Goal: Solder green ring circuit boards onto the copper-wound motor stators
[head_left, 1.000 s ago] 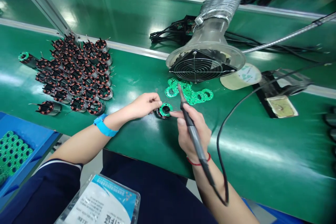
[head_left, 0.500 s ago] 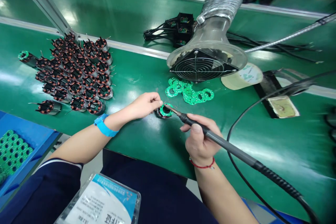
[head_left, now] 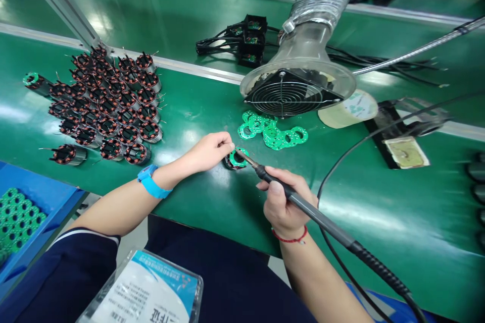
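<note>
A motor stator (head_left: 230, 165) stands upright on the bench with a green ring-shaped circuit board (head_left: 245, 153) on its top. My right hand (head_left: 284, 199) is closed around the grip of a soldering iron (head_left: 316, 216), whose tip reaches the board from the right. At the stator's upper left, my left hand (head_left: 212, 150) pinches thumb and forefinger together beside the board's edge. Whatever lies in that pinch is too thin to make out. Behind the stator lie several loose ring circuit boards (head_left: 278, 136) in an overlapping pile.
A fume extractor (head_left: 284, 93) hangs low over the boards. Many stators (head_left: 108, 106) crowd the left of the bench. Blue bin (head_left: 62, 186) holds green board panels. A soldering sponge (head_left: 407, 152), a solder-coloured roll (head_left: 348, 108) and black cabled housings (head_left: 252, 40) sit farther back.
The right hand and soldering iron have shifted slightly left, and the iron's cable has swung left. The left hand keeps its pinch beside the stator. The black cabled housings appear farther left.
</note>
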`<state>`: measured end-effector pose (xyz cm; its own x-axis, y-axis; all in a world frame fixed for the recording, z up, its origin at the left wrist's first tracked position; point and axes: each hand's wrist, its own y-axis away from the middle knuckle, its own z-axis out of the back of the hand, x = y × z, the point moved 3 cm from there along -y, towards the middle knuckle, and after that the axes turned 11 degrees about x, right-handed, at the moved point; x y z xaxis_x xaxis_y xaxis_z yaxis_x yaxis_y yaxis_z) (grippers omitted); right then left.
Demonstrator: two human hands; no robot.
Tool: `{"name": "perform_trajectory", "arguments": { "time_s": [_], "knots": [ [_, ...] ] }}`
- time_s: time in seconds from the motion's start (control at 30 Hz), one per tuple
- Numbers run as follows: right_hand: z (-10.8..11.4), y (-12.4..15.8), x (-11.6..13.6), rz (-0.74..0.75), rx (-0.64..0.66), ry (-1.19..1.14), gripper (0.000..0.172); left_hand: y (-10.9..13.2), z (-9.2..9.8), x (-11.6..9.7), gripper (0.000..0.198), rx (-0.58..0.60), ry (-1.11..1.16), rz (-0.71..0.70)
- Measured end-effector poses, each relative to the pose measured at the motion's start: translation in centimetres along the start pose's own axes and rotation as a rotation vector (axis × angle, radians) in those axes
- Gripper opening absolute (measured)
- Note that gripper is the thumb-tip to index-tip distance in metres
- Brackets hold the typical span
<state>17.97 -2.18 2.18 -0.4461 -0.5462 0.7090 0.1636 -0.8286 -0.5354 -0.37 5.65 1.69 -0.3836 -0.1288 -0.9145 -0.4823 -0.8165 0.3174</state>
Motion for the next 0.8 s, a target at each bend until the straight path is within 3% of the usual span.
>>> {"name": "perform_trajectory", "arguments": {
  "time_s": [0.17,0.43,0.57,0.63,0.67,0.8],
  "knots": [
    [-0.2,-0.6,0.2,-0.076,-0.102,-0.055,0.032,-0.1,0.0,-0.1,0.022,0.018,0.038,-0.014],
    [-2.4,-1.5,-1.0,-0.319,0.223,0.056,0.048,-0.4,0.0,-0.1,0.022,0.005,0.024,-0.026],
    [-3.0,-1.2,-1.1,-0.396,0.231,0.021,0.048,-0.4,0.0,0.3,0.018,0.005,0.041,0.005],
    [-3.1,-1.1,-1.0,-0.401,0.192,0.039,0.049,-0.1,0.2,0.3,0.004,-0.004,0.050,0.000],
    [-3.1,-1.0,-0.9,-0.396,0.176,0.052,0.050,0.2,0.3,0.2,0.007,0.005,0.026,-0.032],
    [-3.0,-1.1,-0.5,-0.373,0.161,0.101,0.048,1.5,-0.6,-0.6,0.054,0.127,-0.298,-0.265]
  ]
}}
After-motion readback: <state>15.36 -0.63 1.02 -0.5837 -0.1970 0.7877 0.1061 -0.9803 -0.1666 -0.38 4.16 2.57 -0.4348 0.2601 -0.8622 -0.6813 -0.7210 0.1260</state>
